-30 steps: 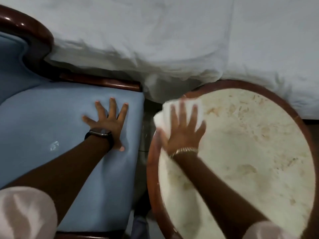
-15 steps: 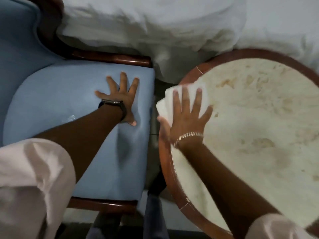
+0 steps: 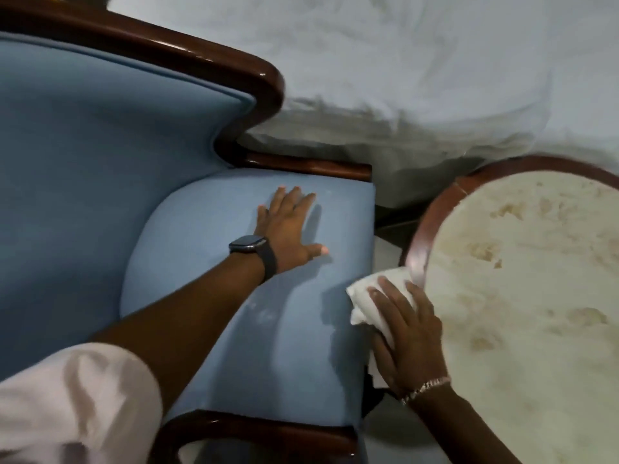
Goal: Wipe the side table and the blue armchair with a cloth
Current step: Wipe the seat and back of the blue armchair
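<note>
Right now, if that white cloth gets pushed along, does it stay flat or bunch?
Probably bunches: the cloth already lies crumpled and folded under the right hand. Likely floppy and light, draping at the side table rim. Flat fingers should drag it fine.

Left hand (image 3: 287, 229) flat (right hand (image 3: 407, 333) curled)

Both forearms are bare below short, loose sleeves of pale pinkish-white fabric: the left sleeve (image 3: 67, 403) fills the lower left corner, creased and softly shaded; of the right sleeve nothing shows. The left hand (image 3: 288, 229) has 1 dark smartwatch with a rectangular black face and a matte dark band (image 3: 254, 254) strapped around the wrist. The right hand (image 3: 410, 333) has 1 thin, pale metallic chain bracelet (image 3: 425, 386) of small glinting links around the wrist. Fingernails appear short and unpainted.
</note>
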